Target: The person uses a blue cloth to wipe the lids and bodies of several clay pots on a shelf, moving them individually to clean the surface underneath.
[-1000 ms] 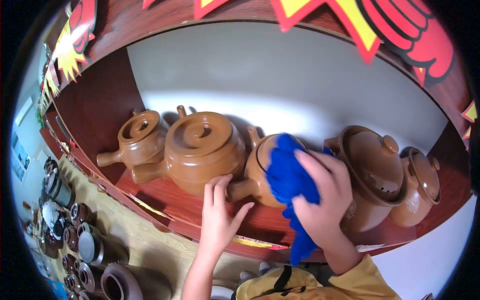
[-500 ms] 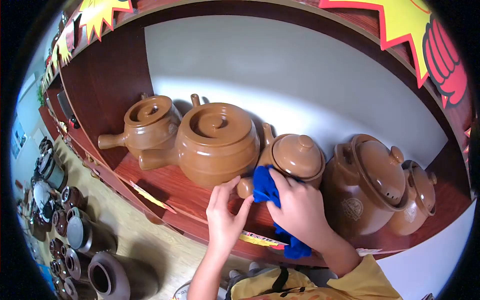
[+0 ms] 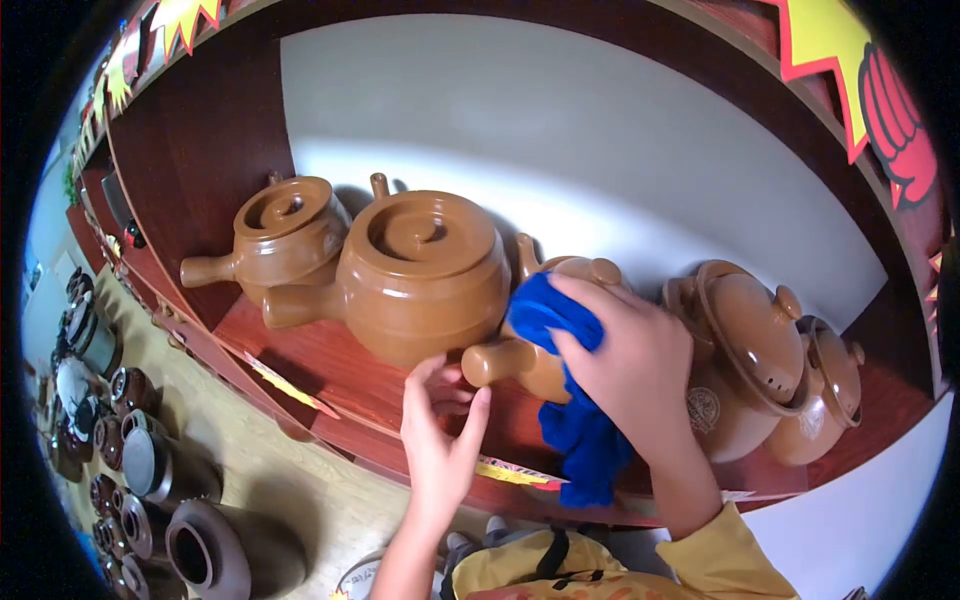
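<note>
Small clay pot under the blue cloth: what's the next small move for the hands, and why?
Probably close the left hand on the pot's side handle to steady it. The right hand presses the blue cloth onto the small clay pot, which sits close to the big pot.

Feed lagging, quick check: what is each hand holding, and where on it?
Right hand grips a bunched blue cloth by its upper part, pressed onto the small brown clay pot. Left hand holds nothing; it rests open below the pot's handle.

head cam | fisheye, looks forward-down | close to wooden shelf (image 3: pixel 330 365) | floor far below left
</note>
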